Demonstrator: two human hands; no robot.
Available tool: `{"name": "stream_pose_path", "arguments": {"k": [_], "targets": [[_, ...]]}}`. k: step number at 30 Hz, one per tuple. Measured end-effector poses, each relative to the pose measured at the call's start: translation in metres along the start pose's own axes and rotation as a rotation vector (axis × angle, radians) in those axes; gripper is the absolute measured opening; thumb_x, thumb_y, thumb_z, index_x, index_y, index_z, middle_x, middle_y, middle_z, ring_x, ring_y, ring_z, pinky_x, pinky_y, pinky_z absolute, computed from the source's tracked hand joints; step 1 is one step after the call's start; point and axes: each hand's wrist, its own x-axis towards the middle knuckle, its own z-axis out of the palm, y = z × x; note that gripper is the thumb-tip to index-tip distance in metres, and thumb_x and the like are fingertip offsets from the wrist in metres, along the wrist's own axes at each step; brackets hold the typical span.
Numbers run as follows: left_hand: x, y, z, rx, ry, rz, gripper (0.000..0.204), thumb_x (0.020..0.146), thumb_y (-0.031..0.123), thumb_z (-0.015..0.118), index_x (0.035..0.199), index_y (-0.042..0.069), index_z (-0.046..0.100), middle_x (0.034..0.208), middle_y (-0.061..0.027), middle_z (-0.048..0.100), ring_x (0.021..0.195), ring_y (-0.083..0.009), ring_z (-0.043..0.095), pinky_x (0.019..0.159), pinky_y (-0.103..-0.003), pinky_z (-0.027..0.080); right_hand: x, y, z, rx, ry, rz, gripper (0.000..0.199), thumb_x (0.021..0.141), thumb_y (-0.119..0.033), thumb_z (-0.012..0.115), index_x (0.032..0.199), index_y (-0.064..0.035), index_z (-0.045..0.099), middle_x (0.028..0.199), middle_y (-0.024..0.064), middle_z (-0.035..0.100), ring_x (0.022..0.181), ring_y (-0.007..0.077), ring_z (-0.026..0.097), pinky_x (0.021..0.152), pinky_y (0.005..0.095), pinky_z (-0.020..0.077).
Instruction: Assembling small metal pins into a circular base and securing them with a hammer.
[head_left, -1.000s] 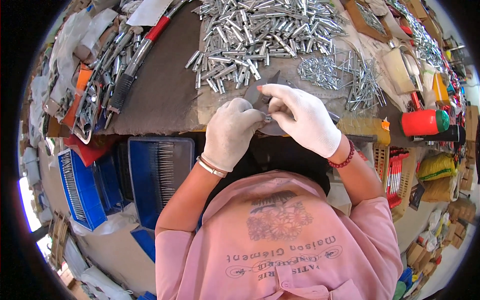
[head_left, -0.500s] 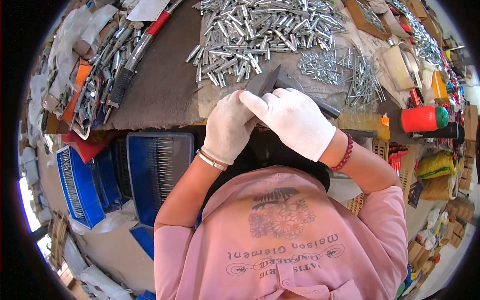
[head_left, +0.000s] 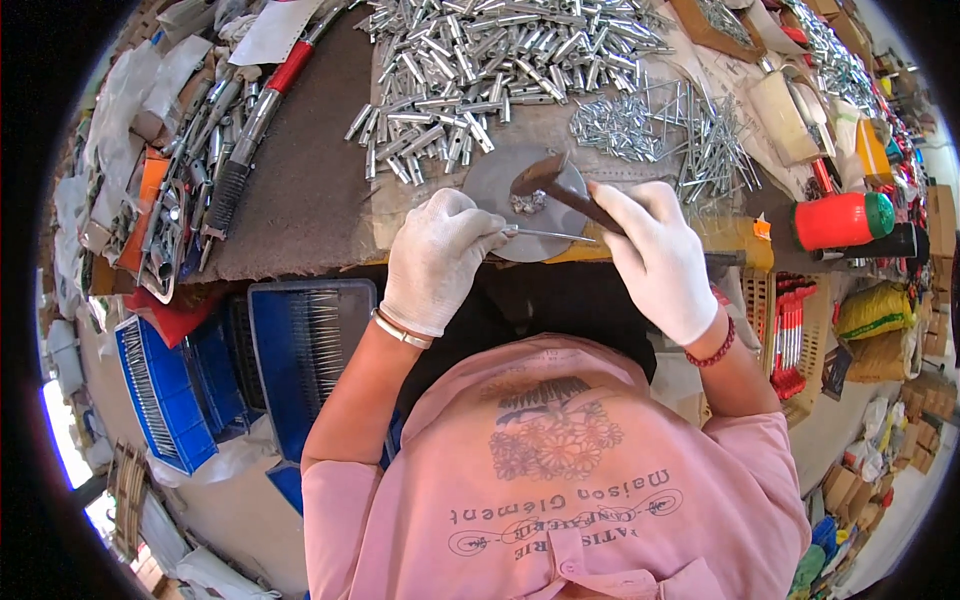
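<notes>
Both hands wear white knit gloves. My left hand (head_left: 445,255) pinches a thin metal rod (head_left: 545,234) whose free end points right, over the near rim of a round grey metal plate (head_left: 487,185). My right hand (head_left: 655,250) is closed around the handle of a hammer (head_left: 545,176); its dark head hangs above the plate. A small shiny metal piece (head_left: 528,203) rests on the plate below the hammer head. Just beyond the plate lies a large heap of short silver metal tubes (head_left: 470,60).
Small metal pins (head_left: 615,128) and longer thin rods (head_left: 705,145) lie to the right. A red bottle with a green cap (head_left: 840,221) is at the right edge. Metal tools (head_left: 235,150) crowd the left. Blue bins (head_left: 312,350) stand below the table edge.
My hands were together over the hammer; now they are apart. The right has moved right with the hammer, and the left now shows a thin rod. The plate and its metal piece are uncovered.
</notes>
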Motion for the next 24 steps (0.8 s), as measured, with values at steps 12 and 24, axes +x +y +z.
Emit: {"name": "stream_pose_path", "arguments": {"k": [12, 24], "targets": [[0.000, 0.004, -0.005, 0.021, -0.039, -0.003, 0.019, 0.075, 0.005, 0.087, 0.091, 0.009, 0.077, 0.088, -0.0092, 0.066, 0.083, -0.0320, 0.067, 0.074, -0.043, 0.054, -0.016, 0.001, 0.000, 0.019, -0.017, -0.063, 0.051, 0.089, 0.000, 0.071, 0.138, -0.0151, 0.070, 0.096, 0.0093, 0.063, 0.075, 0.0309, 0.067, 0.067, 0.0391, 0.0567], [0.000, -0.002, -0.008, 0.006, -0.109, -0.045, 0.018, 0.076, 0.005, 0.087, 0.091, 0.009, 0.079, 0.088, -0.0089, 0.066, 0.085, -0.0317, 0.066, 0.076, -0.043, 0.053, -0.021, -0.004, 0.001, 0.093, -0.104, -0.078, 0.051, 0.090, 0.004, 0.070, 0.137, -0.0154, 0.072, 0.091, 0.0095, 0.066, 0.077, 0.0305, 0.068, 0.065, 0.0379, 0.0546]]}}
